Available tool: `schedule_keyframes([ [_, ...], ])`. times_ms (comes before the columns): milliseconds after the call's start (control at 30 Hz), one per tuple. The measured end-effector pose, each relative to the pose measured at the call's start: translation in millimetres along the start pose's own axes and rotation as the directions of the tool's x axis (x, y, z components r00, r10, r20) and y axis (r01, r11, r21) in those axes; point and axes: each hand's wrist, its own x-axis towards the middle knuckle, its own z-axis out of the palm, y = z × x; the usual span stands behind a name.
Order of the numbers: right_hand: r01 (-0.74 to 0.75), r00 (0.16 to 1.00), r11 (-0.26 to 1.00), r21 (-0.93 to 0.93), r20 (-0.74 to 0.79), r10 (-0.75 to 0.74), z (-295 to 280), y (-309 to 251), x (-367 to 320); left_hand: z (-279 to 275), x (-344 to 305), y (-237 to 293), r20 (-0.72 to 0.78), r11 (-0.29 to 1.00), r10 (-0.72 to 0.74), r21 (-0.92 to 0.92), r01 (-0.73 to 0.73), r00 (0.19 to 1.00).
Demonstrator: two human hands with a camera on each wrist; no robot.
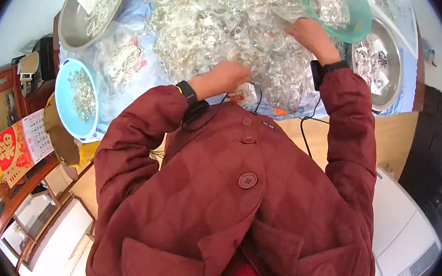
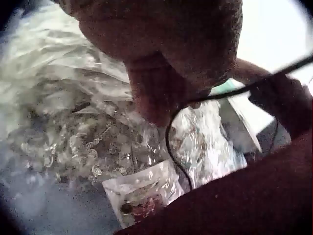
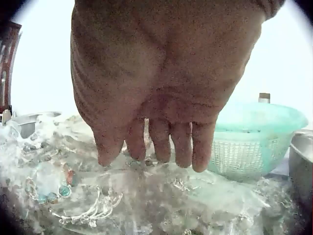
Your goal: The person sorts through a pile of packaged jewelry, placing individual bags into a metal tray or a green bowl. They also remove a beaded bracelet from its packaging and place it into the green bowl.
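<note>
A broad heap of clear plastic bags (image 1: 204, 35) with small jewellery, such as chains and bracelets, covers the table. My left hand (image 1: 224, 78) hangs over the near edge of the heap, fingers loosely bent and mostly hidden. In the left wrist view its thumb (image 2: 151, 95) points down, and no held thing shows. Below it lies a small clear packet (image 2: 144, 196) with a reddish piece inside. My right hand (image 1: 315, 39) is at the far right of the heap, beside the green basket (image 1: 361, 32). Its fingers (image 3: 200, 147) reach down nearly straight, spread slightly, fingertips at the bags.
Metal bowls with bagged pieces stand at the far left (image 1: 72, 25) and right (image 1: 396, 54). A light blue basket (image 1: 62, 104) is at the left table edge. Dark cables (image 1: 302, 132) trail from both wrists. A wooden chair (image 1: 5, 218) stands at the left.
</note>
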Motion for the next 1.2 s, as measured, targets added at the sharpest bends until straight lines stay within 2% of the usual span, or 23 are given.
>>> schedule_keyframes([
  [33, 0.067, 0.997, 0.997, 0.032, -0.034, -0.066, -2.9, 1.0, -5.8, -5.6, -1.7, -0.4, 0.002, 1.000, -0.001, -0.002, 0.001, 1.000],
  [67, 0.124, 0.991, 0.990, 0.065, -0.064, -0.120, -3.0, 1.6, -14.4, -12.7, -5.5, -3.5, -0.067, 0.984, -0.116, -0.147, 0.105, 0.991],
  [100, 0.101, 0.994, 0.992, 0.076, -0.048, -0.097, -2.3, 2.7, -26.9, -16.2, -11.0, -4.3, -0.104, 0.933, -0.237, -0.301, 0.197, 0.966],
  [133, 0.107, 0.989, 0.991, 0.080, -0.112, -0.097, -4.4, 3.5, -40.1, -17.6, -18.4, -7.5, -0.074, 0.927, -0.233, -0.318, 0.199, 0.970],
  [200, 0.131, 0.965, 0.988, 0.083, -0.238, -0.108, -2.3, 3.7, -63.0, -15.8, -35.4, -13.8, 0.098, 0.894, -0.324, -0.294, 0.338, 0.941],
  [233, 0.121, 0.969, 0.989, 0.090, -0.226, -0.098, 3.1, 1.3, -74.8, -10.0, -40.7, -12.4, 0.111, 0.889, -0.325, -0.303, 0.343, 0.939],
  [333, -0.019, 0.996, 1.000, 0.025, 0.087, 0.016, 20.3, -13.1, -116.4, -1.9, -49.5, -9.4, 0.267, 0.985, -0.155, 0.110, 0.130, 0.951],
  [367, 0.023, 0.990, 0.999, 0.030, 0.136, -0.026, 37.2, -14.4, -128.3, -3.6, -46.2, -5.4, 0.269, 0.986, -0.149, 0.107, 0.125, 0.952],
  [433, 0.057, 0.981, 0.998, 0.031, 0.184, -0.062, 64.8, -20.7, -148.9, -7.8, -33.9, 3.0, 0.283, 0.985, 0.061, 0.140, -0.104, 0.957],
  [467, 0.052, 0.961, 0.998, 0.019, 0.271, -0.055, 72.9, -29.7, -153.8, -7.8, -29.2, 5.8, 0.292, 0.964, 0.163, 0.156, -0.215, 0.943],
  [500, 0.050, 0.933, 0.999, 0.009, 0.356, -0.050, 80.4, -37.4, -154.7, -4.8, -27.2, 6.4, 0.291, 0.964, 0.165, 0.156, -0.217, 0.942],
  [533, 0.050, 0.933, 0.999, 0.007, 0.355, -0.049, 88.3, -42.6, -151.6, -0.3, -26.0, 6.0, 0.295, 0.920, 0.265, 0.208, -0.332, 0.918],
  [600, -0.057, 0.943, 0.998, 0.031, 0.331, 0.044, 102.1, -52.7, -139.6, 8.7, -24.2, 3.3, 0.321, 0.781, 0.449, 0.312, -0.541, 0.834],
  [767, -0.202, 0.959, 0.969, 0.144, 0.229, 0.166, 93.6, -60.8, -102.8, 27.4, -24.7, -8.4, 0.291, 0.760, 0.429, 0.395, -0.516, 0.855],
  [800, -0.190, 0.964, 0.972, 0.140, 0.213, 0.157, 92.1, -58.8, -94.6, 20.1, -21.5, -6.2, 0.266, 0.794, 0.405, 0.372, -0.481, 0.875],
  [867, -0.264, 0.956, 0.938, 0.223, 0.190, 0.224, 94.0, -58.7, -81.7, 7.3, -20.2, -2.2, 0.219, 0.859, 0.345, 0.318, -0.402, 0.912],
  [1033, -0.342, 0.939, 0.885, 0.316, 0.141, 0.313, 73.5, -57.1, -43.1, -11.2, -13.8, -10.5, 0.087, 0.866, 0.298, 0.394, -0.307, 0.951],
  [1133, -0.329, 0.944, 0.862, 0.386, 0.155, 0.291, 81.3, -47.7, -20.0, -27.9, -7.2, -19.2, 0.072, 0.926, 0.141, 0.344, -0.157, 0.987],
  [1167, -0.328, 0.944, 0.847, 0.418, 0.166, 0.283, 82.9, -45.8, -12.6, -34.0, -4.4, -21.6, 0.064, 0.923, 0.140, 0.353, -0.153, 0.988],
  [1200, -0.318, 0.948, 0.852, 0.416, 0.161, 0.276, 85.0, -43.8, -7.7, -39.2, -2.1, -23.5, 0.071, 0.918, 0.076, 0.386, -0.097, 0.995],
])
